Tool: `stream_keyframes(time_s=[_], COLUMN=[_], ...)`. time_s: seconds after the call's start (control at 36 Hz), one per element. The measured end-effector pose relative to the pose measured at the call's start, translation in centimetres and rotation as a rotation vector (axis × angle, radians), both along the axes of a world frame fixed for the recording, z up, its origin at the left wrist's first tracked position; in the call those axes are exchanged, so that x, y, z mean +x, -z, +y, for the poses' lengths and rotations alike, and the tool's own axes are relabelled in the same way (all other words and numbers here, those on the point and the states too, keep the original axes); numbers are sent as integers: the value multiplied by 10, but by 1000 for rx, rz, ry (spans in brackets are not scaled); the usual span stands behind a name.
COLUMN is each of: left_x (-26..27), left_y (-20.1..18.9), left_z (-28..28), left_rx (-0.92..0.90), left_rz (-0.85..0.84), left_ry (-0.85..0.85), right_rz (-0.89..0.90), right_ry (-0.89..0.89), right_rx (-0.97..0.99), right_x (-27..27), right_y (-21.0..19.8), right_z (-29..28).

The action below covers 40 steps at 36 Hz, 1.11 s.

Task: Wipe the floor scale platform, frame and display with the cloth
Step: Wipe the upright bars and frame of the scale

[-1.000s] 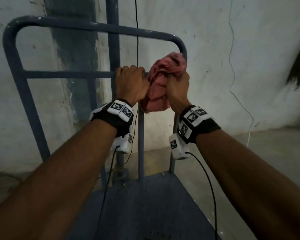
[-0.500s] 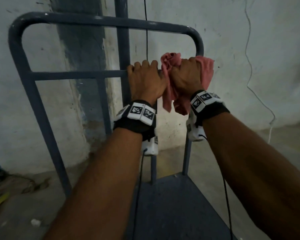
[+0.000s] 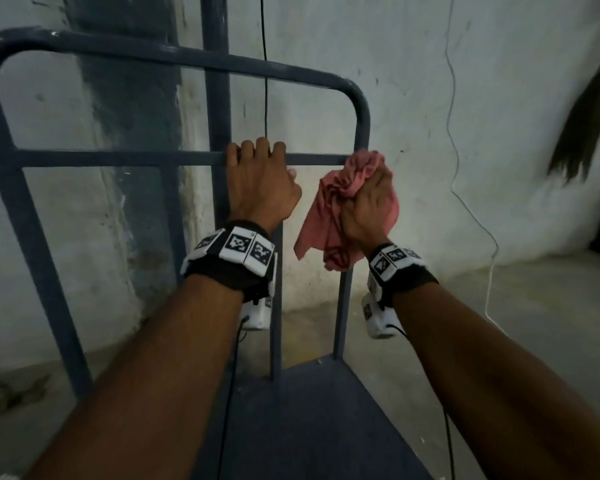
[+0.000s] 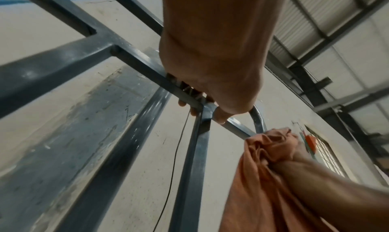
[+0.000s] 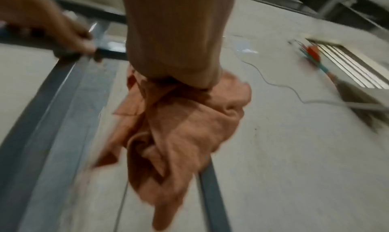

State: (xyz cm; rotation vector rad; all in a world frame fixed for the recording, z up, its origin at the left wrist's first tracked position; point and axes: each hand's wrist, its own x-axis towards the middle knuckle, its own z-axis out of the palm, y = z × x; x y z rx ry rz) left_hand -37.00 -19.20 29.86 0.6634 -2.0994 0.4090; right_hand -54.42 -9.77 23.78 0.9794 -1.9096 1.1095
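The floor scale's blue-grey tubular frame (image 3: pixel 174 60) rises from the dark platform (image 3: pixel 312 420) at the bottom. My left hand (image 3: pixel 260 181) grips the frame's middle crossbar (image 3: pixel 118 157), fingers curled over it; the same grip shows in the left wrist view (image 4: pixel 202 105). My right hand (image 3: pixel 364 202) holds a bunched pink cloth (image 3: pixel 343 188) around the frame's right upright (image 3: pixel 361 123), just below where the crossbar joins it. The cloth (image 5: pixel 181 129) hangs loose under the fist. No display is in view.
A whitewashed wall (image 3: pixel 482 98) stands right behind the frame. A thin black cable (image 3: pixel 264 64) hangs down it, and a white wire (image 3: pixel 458 168) runs down to the concrete floor (image 3: pixel 534 323). A broom (image 3: pixel 582 116) leans at the right edge.
My right hand has slid the cloth down the right upright, from the top bend to just below the crossbar. The left hand has kept its hold on the crossbar.
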Motion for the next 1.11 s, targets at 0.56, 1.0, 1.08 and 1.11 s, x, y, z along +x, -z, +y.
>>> stream_keyframes(time_s=[0.56,1.0,1.08,1.11], left_x=[-30,-32,-29,-29], left_y=[73,89,88,88], left_z=[-14,-20,-22,-23], left_rx=[1147,1072,1066,1072], left_rz=[531,508,463,457], left_ry=[909,965,970,966], right_rz=[-805,-611,-436,-405], right_ry=[-668,-382,-311,-304], right_rx=[-377,-304,-257,-259], right_x=[-31,-22,-24,-24], right_y=[-7,55,33,21], right_z=[-11,-9,-11,-13])
